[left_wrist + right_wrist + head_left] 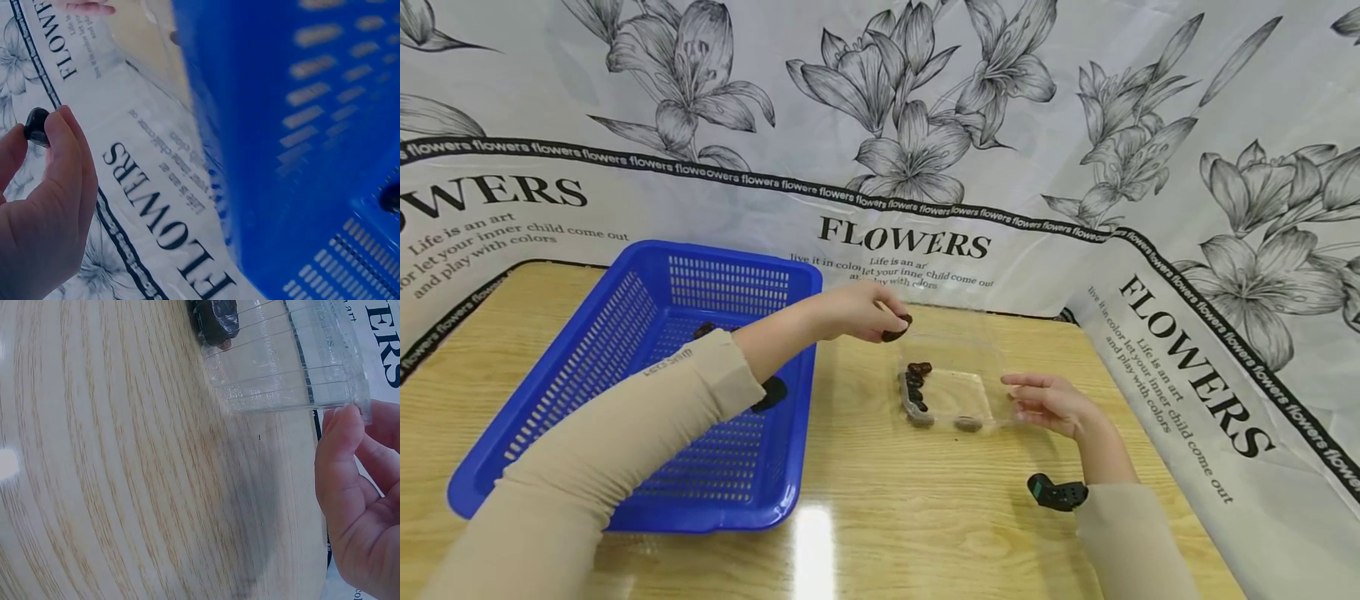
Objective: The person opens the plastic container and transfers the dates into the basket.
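My left hand [865, 312] pinches a small, dark, glossy pebble-like piece [37, 127] between thumb and fingers, above the far left side of a clear plastic box [951, 392]. The box stands on the table with its clear lid raised at the back. Dark pieces [915, 385] of the same sort line its left side, and a brownish one [967, 424] lies at its front edge. At the box's right side, my right hand [1052, 406] pinches the clear rim between thumb and fingers, as the right wrist view shows.
A blue perforated basket [808, 367] takes up the left of the wooden table [895, 525], under my left forearm. Inside it lies a dark piece [703, 330], partly hidden by the sleeve. A flower-printed cloth [910, 242] borders the table at the back and right.
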Demonstrator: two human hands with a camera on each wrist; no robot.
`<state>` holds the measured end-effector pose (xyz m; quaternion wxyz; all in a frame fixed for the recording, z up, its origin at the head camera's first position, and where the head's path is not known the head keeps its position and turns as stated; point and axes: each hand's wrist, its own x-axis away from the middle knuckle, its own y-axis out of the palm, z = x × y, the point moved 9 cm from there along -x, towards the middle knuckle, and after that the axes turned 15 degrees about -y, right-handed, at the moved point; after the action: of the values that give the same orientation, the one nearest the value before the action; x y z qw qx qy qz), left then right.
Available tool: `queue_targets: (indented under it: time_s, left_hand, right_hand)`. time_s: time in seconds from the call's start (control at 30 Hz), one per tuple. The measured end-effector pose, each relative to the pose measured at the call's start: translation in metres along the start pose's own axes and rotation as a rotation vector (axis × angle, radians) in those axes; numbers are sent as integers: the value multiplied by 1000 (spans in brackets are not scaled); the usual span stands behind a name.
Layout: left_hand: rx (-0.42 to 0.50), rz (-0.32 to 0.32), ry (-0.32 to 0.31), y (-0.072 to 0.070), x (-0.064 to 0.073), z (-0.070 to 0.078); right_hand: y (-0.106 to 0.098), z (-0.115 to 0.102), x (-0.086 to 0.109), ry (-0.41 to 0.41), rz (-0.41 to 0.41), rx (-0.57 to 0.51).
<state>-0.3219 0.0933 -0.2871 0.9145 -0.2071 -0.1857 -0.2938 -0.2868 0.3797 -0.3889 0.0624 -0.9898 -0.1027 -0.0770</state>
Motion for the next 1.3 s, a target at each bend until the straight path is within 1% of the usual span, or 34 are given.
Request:
queue_targets:
  time_s: [0.2, 0.3, 0.47, 0.57, 0.73, 0.9, 1.1, 1.2, 1.3]
  left_hand:
    - [104, -14, -42, -23, 11, -13]
    - [134, -17, -50, -36, 17, -20]
    - [175, 0, -52, -59, 24, -33]
    - [205, 15, -67, -73, 25, -45]
    - [201, 68, -120, -94, 29, -67]
    - [193, 107, -176, -108, 31, -86]
    - [167, 157, -239, -120, 25, -116]
    - [150, 179, -252, -123, 21, -129]
    - [141, 216, -259, -127, 18, -141]
  right_hand:
    - [2, 0, 0, 4, -10, -30]
    - [3, -1, 0, 0, -21, -44]
    - [5, -3, 0, -16, -45, -54]
    - [6, -4, 0, -14, -44, -56]
    - [6, -3, 1, -9, -51, -69]
    - [4, -3, 1, -9, -37, -48]
    - [3, -3, 0, -6, -32, -35]
    - [4, -3, 1, -7, -33, -34]
    - [6, -4, 2, -7, -35, -35]
